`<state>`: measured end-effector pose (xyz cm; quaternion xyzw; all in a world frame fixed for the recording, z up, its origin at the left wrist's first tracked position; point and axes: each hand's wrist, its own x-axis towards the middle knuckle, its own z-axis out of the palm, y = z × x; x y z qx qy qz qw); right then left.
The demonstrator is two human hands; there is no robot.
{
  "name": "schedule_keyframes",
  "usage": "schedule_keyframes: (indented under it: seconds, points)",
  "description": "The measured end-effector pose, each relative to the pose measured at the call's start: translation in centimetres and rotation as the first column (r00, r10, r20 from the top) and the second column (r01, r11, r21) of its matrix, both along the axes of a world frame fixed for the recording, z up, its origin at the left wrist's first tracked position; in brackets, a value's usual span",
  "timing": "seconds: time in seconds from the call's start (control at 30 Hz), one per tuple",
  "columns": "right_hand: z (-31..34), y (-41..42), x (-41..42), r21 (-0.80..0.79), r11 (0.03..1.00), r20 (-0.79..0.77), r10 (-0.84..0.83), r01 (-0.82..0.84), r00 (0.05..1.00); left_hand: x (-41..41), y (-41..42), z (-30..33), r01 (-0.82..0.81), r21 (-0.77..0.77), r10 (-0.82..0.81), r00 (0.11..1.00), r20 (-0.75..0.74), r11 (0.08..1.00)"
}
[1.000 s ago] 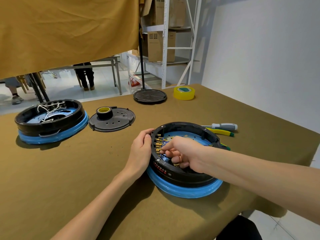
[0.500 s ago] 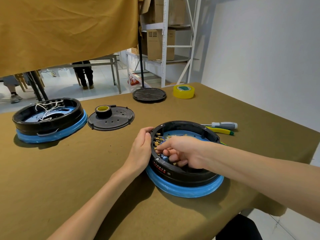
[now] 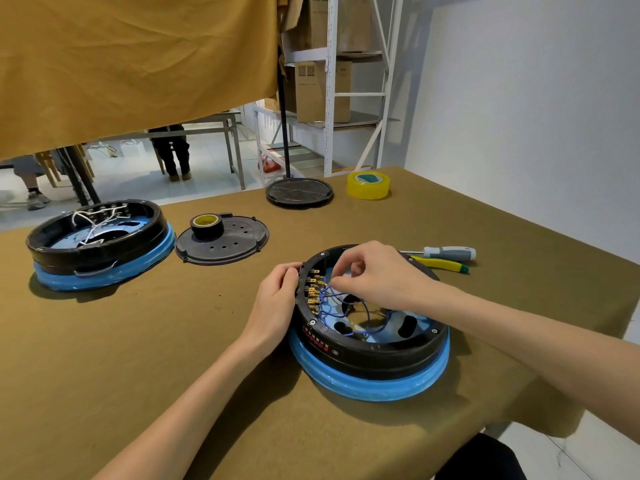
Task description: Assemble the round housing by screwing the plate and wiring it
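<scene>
While the round housing [image 3: 369,344] sat on the near right part of the olive-covered bench [image 3: 138,358], I watched my left hand [image 3: 277,303] curl against its outer left wall, fingers wrapped over the black rim and gripping it. The housing was a black ring on a blue base, open at the top, with a row of brass terminals [image 3: 313,292] along its inner left side and thin blue wires [image 3: 341,306] looping from them across the pale blue floor toward the middle.

My right hand [image 3: 377,271] hovered over the open housing, its fingers bent and the fingertips [image 3: 337,280] pinched together on a blue wire close to the upper terminals. The forearm crossed the housing's right rim.

Just behind the housing, on the bench, lay a grey-handled screwdriver [image 3: 448,253] and, beside it, a yellow-and-green handled tool [image 3: 441,264]; I could not tell what kind. Further left, a black round plate [image 3: 239,240] with small holes lay flat, and a roll of black tape [image 3: 206,225] with a yellow core stood on it. At the far left a second housing [image 3: 97,244] of the same kind rested on its blue base, white wires showing inside. Toward the back edge lay a black ribbed disc [image 3: 299,192], and to its right a roll of yellow tape [image 3: 368,185].

Beyond the bench hung an ochre cloth [image 3: 131,60], with white shelving [image 3: 332,81] carrying cardboard boxes behind it.
</scene>
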<state>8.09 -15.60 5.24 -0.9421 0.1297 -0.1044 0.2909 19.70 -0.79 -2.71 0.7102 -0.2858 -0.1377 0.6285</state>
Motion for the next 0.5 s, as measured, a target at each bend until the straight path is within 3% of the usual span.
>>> schedule_keyframes:
  seconds: [0.17, 0.37, 0.5]
  points:
    - [-1.4, 0.5, 1.0, -0.073, 0.994, 0.057, 0.088, -0.083, 0.995, -0.2, 0.1, 0.1, -0.006, -0.008, 0.006, 1.000, 0.016, 1.000]
    - [-0.5, 0.6, 1.8, -0.087, 0.983, -0.119, 0.152, -0.162, 0.981, -0.2, 0.3, 0.1, 0.004, -0.003, -0.004, 0.999, 0.033, 1.000]
    - [-0.2, -0.3, 1.1, -0.117, 0.967, -0.088, 0.219, -0.228, 0.972, -0.1, 0.3, 0.2, 0.013, -0.008, -0.013, 1.000, 0.024, 1.000]
